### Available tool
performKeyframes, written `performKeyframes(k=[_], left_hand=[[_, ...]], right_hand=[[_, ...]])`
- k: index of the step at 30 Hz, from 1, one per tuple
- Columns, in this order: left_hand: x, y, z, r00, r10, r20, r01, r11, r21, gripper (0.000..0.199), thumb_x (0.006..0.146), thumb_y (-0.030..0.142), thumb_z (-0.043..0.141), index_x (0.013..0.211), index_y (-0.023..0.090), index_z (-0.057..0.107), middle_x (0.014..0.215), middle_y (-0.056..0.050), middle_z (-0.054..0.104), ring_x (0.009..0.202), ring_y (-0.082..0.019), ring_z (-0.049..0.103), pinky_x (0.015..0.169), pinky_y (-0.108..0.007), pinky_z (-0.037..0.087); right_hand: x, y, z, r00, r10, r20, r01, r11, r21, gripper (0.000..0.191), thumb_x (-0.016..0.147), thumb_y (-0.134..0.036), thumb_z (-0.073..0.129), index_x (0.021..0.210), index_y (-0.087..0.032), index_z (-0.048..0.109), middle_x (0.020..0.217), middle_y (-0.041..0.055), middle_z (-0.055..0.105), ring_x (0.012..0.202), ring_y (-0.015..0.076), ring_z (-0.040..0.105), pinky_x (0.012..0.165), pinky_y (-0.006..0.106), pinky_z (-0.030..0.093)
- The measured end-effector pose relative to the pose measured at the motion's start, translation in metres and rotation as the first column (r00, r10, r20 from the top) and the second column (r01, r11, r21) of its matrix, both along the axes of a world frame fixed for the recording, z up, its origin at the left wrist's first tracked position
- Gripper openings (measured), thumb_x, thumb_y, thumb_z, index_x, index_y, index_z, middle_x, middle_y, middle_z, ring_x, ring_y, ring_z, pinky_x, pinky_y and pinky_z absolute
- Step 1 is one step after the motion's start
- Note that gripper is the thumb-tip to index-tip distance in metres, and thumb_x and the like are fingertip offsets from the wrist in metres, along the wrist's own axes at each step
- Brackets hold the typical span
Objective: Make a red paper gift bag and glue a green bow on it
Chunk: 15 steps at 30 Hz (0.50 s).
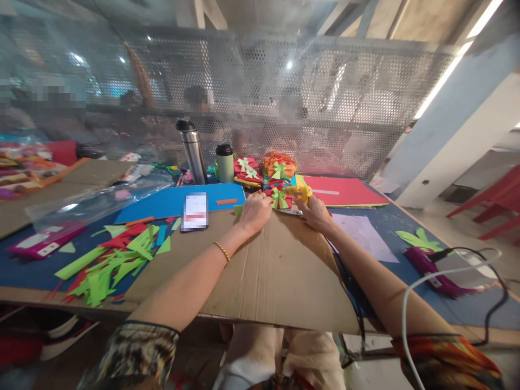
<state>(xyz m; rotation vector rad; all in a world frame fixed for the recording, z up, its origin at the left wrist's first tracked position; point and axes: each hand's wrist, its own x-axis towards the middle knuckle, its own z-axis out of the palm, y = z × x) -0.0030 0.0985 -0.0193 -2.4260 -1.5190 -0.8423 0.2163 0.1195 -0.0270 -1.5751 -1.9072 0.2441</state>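
Observation:
My right hand (317, 213) is wrapped round a yellow glue gun (300, 192), whose nozzle points left over a small red and green paper piece (279, 198). Reaching in from the left, my left hand (255, 212) has its fingers pressed together at the left edge of that paper piece. Both hands are at the far end of a brown cardboard sheet (280, 271). Scissors (291, 212) lie under the paper piece, partly hidden by my right hand.
Green and red paper scraps (117, 260) lie left, near a phone (194, 211). Behind stand a steel flask (194, 154) and a green tumbler (225, 163). Red sheets (345, 190) lie back right. A white cable (439, 272) loops by my right forearm.

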Motion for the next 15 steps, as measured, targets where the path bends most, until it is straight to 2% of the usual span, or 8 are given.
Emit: performKeyframes(k=[4,15], left_hand=[[-0.0005,0.0006,-0.0014,1.000,-0.009,0.008,0.009,1.000,0.005,0.026,0.098,0.011,0.057,0.103,0.018,0.081,0.105,-0.013,0.080,0.103,-0.026,0.073,0.095,-0.041,0.053],[0.0014,0.0024,-0.0030,1.000,-0.025,0.009,0.025,1.000,0.002,0.029,0.098,0.011,0.054,0.105,0.016,0.081,0.105,-0.013,0.079,0.103,-0.026,0.072,0.099,-0.043,0.051]], right_hand=[[0.0001,0.0006,-0.0018,1.000,0.009,0.003,-0.009,1.000,0.003,0.045,0.096,-0.063,0.044,0.094,-0.022,0.063,0.085,0.0108,0.073,0.083,0.0285,0.067,0.075,0.036,0.049],[-0.0016,-0.0005,-0.0012,1.000,0.016,0.021,-0.015,1.000,-0.015,0.044,0.095,-0.062,0.042,0.097,-0.023,0.062,0.090,0.0145,0.073,0.090,0.0333,0.068,0.077,0.040,0.050]])
